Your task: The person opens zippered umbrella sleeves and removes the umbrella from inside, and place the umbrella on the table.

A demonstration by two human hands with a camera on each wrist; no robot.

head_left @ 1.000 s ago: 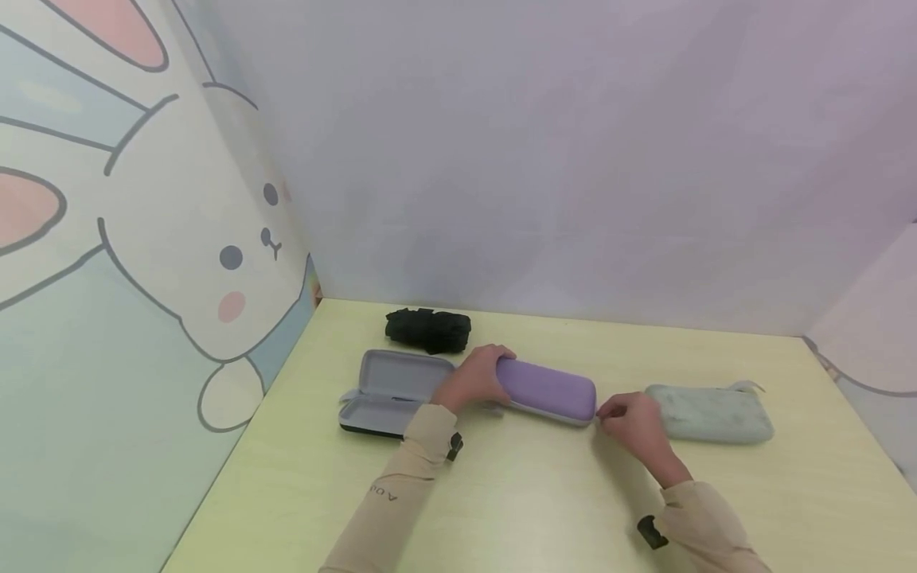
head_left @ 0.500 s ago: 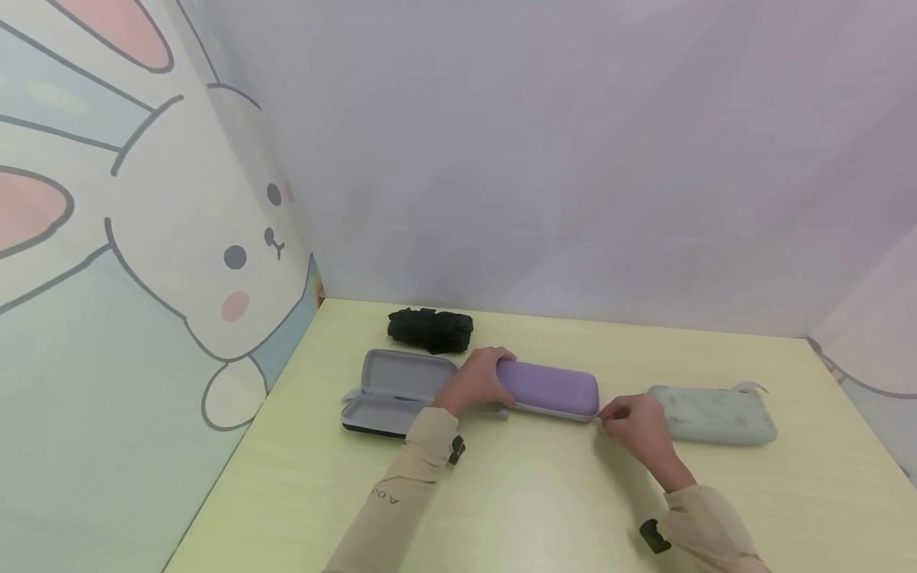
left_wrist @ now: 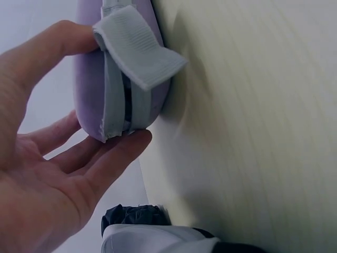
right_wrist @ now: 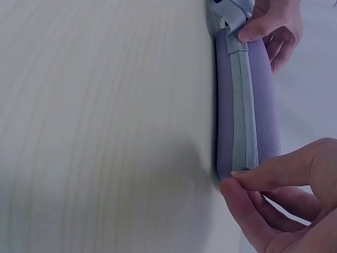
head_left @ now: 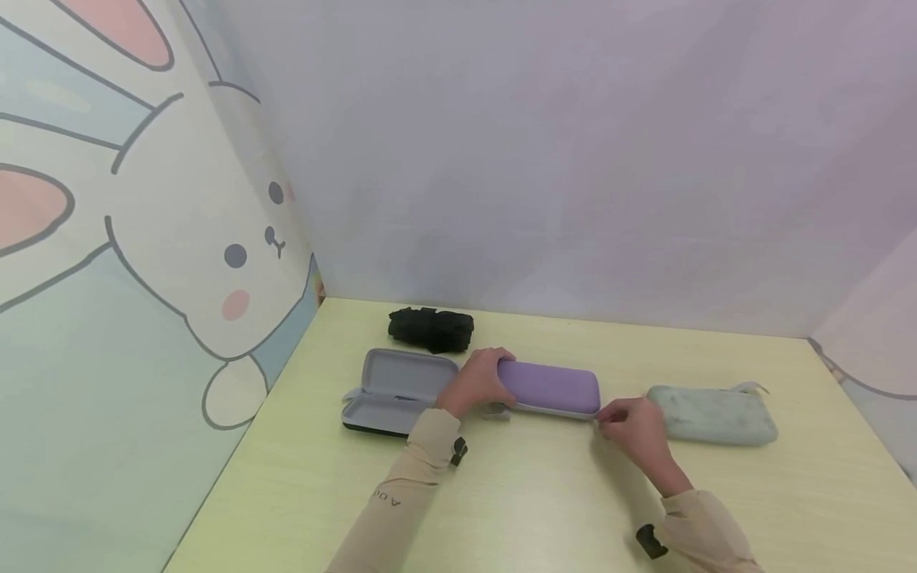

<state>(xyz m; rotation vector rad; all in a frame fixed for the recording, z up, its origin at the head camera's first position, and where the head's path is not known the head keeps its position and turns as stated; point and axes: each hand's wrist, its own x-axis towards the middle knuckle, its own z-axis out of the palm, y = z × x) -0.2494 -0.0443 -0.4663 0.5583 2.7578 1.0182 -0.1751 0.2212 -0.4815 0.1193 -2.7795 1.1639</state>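
Head: purple case (head_left: pixel 550 387) sits on tbl (head_left: pixel 530 493) betw. your L hand (head_left: pixel 478 382) & R hand (head_left: pixel 634 430), long axis approx. L–R. L wrist: your part-spread fingers grip its L end by the strap (left_wrist: pixel 138 50). R wrist: your near-touching thumb & index tips pinch at zip's (right_wrist: pixel 245 116) R end.

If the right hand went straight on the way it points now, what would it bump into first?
Most likely the purple case: the right hand is pinching at its near right corner, with no clear gap between them.
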